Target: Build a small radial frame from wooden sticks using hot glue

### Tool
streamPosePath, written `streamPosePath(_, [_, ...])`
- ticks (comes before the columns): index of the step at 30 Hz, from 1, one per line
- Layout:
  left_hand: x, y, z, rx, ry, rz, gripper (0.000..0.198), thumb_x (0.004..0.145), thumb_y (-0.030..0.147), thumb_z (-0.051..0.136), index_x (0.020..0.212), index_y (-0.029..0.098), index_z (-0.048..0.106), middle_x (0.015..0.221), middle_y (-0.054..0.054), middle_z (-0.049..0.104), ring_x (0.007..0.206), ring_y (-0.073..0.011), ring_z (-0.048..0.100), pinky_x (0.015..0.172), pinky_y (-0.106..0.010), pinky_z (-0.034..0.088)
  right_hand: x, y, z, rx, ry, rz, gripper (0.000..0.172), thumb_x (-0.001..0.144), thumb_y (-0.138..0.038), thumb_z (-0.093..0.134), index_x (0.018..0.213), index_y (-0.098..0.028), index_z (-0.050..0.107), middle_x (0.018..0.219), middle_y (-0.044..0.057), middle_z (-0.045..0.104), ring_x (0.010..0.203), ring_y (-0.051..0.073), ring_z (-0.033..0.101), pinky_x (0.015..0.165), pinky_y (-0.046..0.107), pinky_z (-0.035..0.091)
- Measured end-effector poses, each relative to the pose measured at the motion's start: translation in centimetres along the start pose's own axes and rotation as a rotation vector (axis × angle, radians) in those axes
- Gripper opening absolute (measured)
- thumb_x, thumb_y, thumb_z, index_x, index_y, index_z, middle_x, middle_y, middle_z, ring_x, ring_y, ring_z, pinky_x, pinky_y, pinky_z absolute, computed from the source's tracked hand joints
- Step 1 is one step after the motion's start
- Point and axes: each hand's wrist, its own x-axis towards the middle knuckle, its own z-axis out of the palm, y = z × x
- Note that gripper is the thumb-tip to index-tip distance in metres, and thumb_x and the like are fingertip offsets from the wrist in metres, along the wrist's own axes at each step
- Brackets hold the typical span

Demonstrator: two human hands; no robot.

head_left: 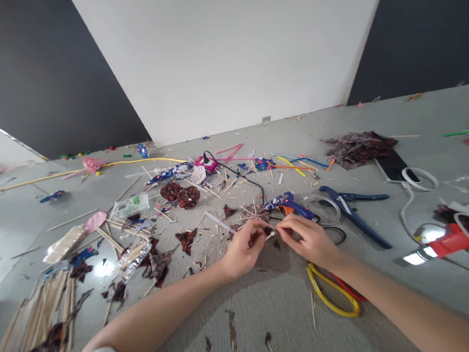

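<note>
My left hand (243,249) and my right hand (308,238) meet at the middle of the grey table (278,303). Both pinch a small thin wooden stick piece (270,235) with a dark scrap of patterned fabric at it. Fingers of both hands are curled closed on it. A blue glue gun (288,203) lies just beyond the hands, touching neither. A small frame of thin sticks (251,212) lies beside the glue gun.
Blue-handled pliers (354,209) lie to the right, a yellow and red loop (335,296) under my right forearm. A bundle of wooden sticks (37,316) sits at the near left. Dark fabric scraps, coloured straws, a phone (393,166) and white cable litter the table.
</note>
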Motion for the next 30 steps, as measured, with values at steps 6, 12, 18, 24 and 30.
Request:
streamPosePath(6, [-0.02, -0.03, -0.03, 0.003, 0.004, -0.002, 0.027, 0.106, 0.038, 0.053, 0.125, 0.018, 0.055, 0.087, -0.003, 0.059, 0.08, -0.0163, 0.058, 0.074, -0.028, 0.044, 0.02, -0.05, -0.04, 0.017, 0.023, 0.006, 0.013, 0.104, -0.014, 0.059, 0.108, -0.025, 0.064, 0.094, 0.004, 0.07, 0.086, 0.017, 0.068, 0.082, 0.031, 0.055])
streamPosePath(12, [-0.02, -0.08, -0.03, -0.009, 0.005, -0.02, 0.027, 0.105, 0.037, 0.055, 0.125, 0.018, 0.055, 0.088, -0.003, 0.061, 0.082, -0.0165, 0.06, 0.075, -0.027, 0.045, -0.2, 0.04, -0.02, 0.042, -0.036, 0.031, 0.01, 0.105, -0.017, 0.059, 0.109, -0.025, 0.063, 0.094, 0.003, 0.067, 0.084, 0.017, 0.066, 0.079, 0.03, 0.054])
streamPosePath(18, [0.0, -0.08, -0.03, 0.012, 0.005, -0.015, 0.026, 0.104, 0.036, 0.056, 0.124, 0.018, 0.056, 0.089, -0.004, 0.062, 0.082, -0.0166, 0.059, 0.074, -0.027, 0.044, -0.17, 0.22, 0.07, 0.051, -0.082, 0.049, 0.008, 0.105, -0.022, 0.061, 0.113, -0.025, 0.062, 0.095, 0.003, 0.066, 0.082, 0.017, 0.065, 0.076, 0.031, 0.054])
streamPosePath(24, [0.01, 0.01, -0.02, 0.023, 0.008, -0.016, 0.026, 0.104, 0.035, 0.057, 0.124, 0.018, 0.057, 0.091, -0.005, 0.062, 0.082, -0.0164, 0.059, 0.074, -0.027, 0.045, -0.13, 0.18, 0.16, 0.036, -0.103, 0.05, 0.007, 0.104, -0.026, 0.063, 0.111, -0.025, 0.064, 0.095, 0.002, 0.066, 0.08, 0.017, 0.065, 0.076, 0.031, 0.054])
streamPosePath(30, [0.02, -0.01, -0.02, 0.011, 0.009, -0.023, 0.027, 0.104, 0.036, 0.058, 0.124, 0.018, 0.057, 0.09, -0.004, 0.062, 0.082, -0.0159, 0.059, 0.074, -0.027, 0.045, -0.16, 0.32, 0.22, 0.032, -0.062, 0.023, 0.008, 0.104, -0.025, 0.063, 0.111, -0.025, 0.066, 0.094, 0.003, 0.069, 0.082, 0.019, 0.069, 0.076, 0.032, 0.056])
